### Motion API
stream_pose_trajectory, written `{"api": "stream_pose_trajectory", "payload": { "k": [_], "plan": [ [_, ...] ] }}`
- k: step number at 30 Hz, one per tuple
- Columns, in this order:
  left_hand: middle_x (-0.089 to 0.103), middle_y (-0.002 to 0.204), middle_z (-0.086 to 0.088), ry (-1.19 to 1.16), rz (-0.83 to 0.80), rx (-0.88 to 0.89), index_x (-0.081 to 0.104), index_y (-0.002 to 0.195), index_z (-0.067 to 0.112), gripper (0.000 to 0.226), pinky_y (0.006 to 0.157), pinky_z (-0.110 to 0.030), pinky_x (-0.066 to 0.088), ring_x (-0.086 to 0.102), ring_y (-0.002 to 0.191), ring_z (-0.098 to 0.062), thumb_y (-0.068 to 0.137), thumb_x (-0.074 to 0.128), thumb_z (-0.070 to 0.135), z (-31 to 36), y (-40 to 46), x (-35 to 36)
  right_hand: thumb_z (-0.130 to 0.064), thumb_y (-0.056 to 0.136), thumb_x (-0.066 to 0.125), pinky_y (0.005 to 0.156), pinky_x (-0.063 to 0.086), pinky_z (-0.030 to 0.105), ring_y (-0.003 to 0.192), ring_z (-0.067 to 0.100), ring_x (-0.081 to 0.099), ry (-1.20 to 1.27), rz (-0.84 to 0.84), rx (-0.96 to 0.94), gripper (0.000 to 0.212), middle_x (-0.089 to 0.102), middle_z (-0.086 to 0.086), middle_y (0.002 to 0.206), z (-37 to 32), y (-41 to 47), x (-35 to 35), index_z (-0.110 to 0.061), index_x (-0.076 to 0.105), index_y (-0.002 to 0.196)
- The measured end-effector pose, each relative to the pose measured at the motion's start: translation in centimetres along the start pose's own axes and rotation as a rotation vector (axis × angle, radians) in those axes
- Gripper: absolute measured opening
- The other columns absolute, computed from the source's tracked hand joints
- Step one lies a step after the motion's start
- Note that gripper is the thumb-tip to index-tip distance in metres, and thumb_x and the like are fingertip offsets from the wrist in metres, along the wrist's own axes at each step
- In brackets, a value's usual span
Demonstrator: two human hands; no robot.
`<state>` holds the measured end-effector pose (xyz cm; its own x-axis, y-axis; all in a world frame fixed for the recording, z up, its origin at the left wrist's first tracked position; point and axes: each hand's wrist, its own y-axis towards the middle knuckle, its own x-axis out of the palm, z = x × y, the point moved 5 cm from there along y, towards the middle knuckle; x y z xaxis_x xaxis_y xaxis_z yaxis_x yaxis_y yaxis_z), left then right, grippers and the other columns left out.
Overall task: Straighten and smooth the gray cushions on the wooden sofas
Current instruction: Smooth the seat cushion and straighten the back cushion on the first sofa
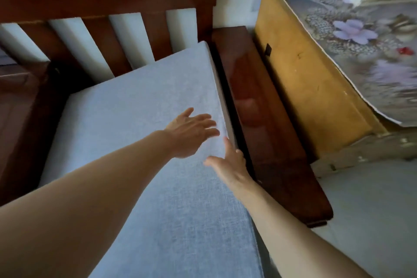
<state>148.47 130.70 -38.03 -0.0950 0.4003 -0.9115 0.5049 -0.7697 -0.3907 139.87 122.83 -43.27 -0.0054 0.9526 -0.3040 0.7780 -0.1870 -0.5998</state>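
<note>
Hands at centre frame: left hand (191,131) spread flat on the gray cushion (144,133), right hand (228,165) open at its edge beside the armrest (259,119). Risk, I'd say: fingers slipping into that dark gap, or a push skewing the cushion leftward.

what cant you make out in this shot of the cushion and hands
- Head view: the gray cushion runs off the bottom edge; both forearms cover part of it.
- Right hand: its fingertips dip past the cushion's right edge, so any grip is hidden.
- Left hand: contact with the cushion unclear.
- Flowered cloth at right: blurred, cut off.
</note>
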Motion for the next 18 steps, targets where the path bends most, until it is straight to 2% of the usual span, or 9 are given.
{"api": "stream_pose_trajectory", "payload": {
  "k": [2, 4, 8, 13, 18],
  "plan": [
    [0.007, 0.160, 0.009, -0.014, -0.008, 0.007, 0.011, 0.152, 0.031, 0.068, 0.117, -0.046, 0.007, 0.001, 0.147, -0.014, 0.095, 0.036, 0.003, -0.2, 0.7, 1.1, -0.029, 0.082, 0.059, 0.114, 0.021, 0.049, 0.146, 0.025, 0.002, -0.035, 0.042, 0.045, 0.091, 0.000, 0.004, 0.159, 1.3, 0.6, 0.3, -0.039, 0.001, 0.151],
    [0.004, 0.160, 0.009, -0.036, -0.030, 0.024, 0.009, 0.152, 0.030, 0.070, 0.117, -0.047, 0.009, 0.000, 0.147, -0.014, 0.095, 0.038, 0.002, 0.5, 1.7, 2.2, -0.026, 0.082, 0.056, 0.113, 0.023, 0.047, 0.144, 0.025, -0.002, -0.108, 0.090, 0.048, 0.090, 0.000, 0.005, 0.158, 1.6, 1.5, 0.8, -0.035, 0.000, 0.152],
    [0.001, 0.160, 0.010, -0.051, -0.083, 0.035, 0.006, 0.153, 0.027, 0.074, 0.116, -0.046, 0.013, 0.001, 0.147, -0.014, 0.095, 0.046, 0.004, 1.9, 3.0, 4.4, -0.028, 0.083, 0.058, 0.111, 0.030, 0.045, 0.138, 0.028, 0.008, -0.228, 0.167, 0.030, 0.090, 0.011, 0.009, 0.153, 1.8, 2.3, 0.9, -0.031, 0.001, 0.152],
    [0.002, 0.160, 0.009, -0.119, -0.030, 0.018, 0.004, 0.153, 0.027, 0.078, 0.114, -0.042, 0.020, 0.004, 0.147, -0.013, 0.092, 0.043, -0.002, 0.8, 4.0, 4.3, -0.029, 0.081, 0.063, 0.113, 0.026, 0.041, 0.135, 0.027, 0.014, -0.312, 0.219, 0.001, 0.093, 0.014, 0.010, 0.150, 2.0, 2.3, 0.7, -0.029, 0.003, 0.151],
    [0.006, 0.160, 0.007, -0.128, 0.054, 0.057, 0.011, 0.152, 0.028, 0.074, 0.107, -0.035, 0.030, 0.011, 0.146, -0.013, 0.093, 0.048, 0.003, 0.1, 5.8, 4.0, -0.023, 0.077, 0.068, 0.112, 0.028, 0.039, 0.135, 0.027, 0.020, -0.267, 0.299, -0.013, 0.098, 0.018, 0.010, 0.147, 1.5, 3.4, 0.5, -0.026, 0.003, 0.150]
  ]
}}
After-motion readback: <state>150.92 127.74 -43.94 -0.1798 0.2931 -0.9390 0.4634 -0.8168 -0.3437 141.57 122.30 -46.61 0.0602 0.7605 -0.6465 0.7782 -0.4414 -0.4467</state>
